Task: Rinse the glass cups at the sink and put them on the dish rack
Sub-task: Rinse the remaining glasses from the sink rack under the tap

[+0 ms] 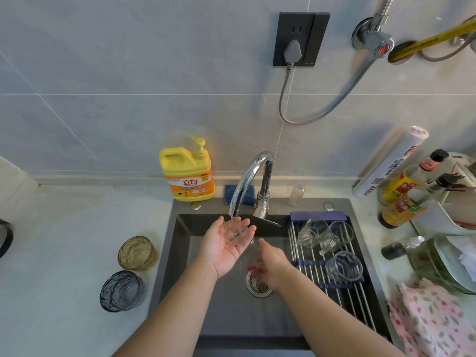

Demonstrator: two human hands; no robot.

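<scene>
Water runs from the chrome faucet (251, 176) onto my left hand (226, 246), held palm up with its fingers spread over the dark sink (180, 253). Just below it, above the drain (257, 283), my right hand (274, 264) curls round a small clear glass cup (253, 264) that is blurred and shows a red mark. Three clear glass cups (311, 233) (337, 237) (343, 266) lie on the roll-up dish rack (332, 287) across the sink's right side. An amber glass cup (137, 253) and a blue-grey glass cup (122, 290) stand on the counter to the left of the sink.
A yellow dish-soap jug (187, 173) and a blue sponge (239, 194) sit behind the sink. Sauce bottles (401, 199), stacked plates (453, 264) and a pink floral cloth (432, 320) crowd the counter to the right. A plugged-in wall socket (300, 38) is above.
</scene>
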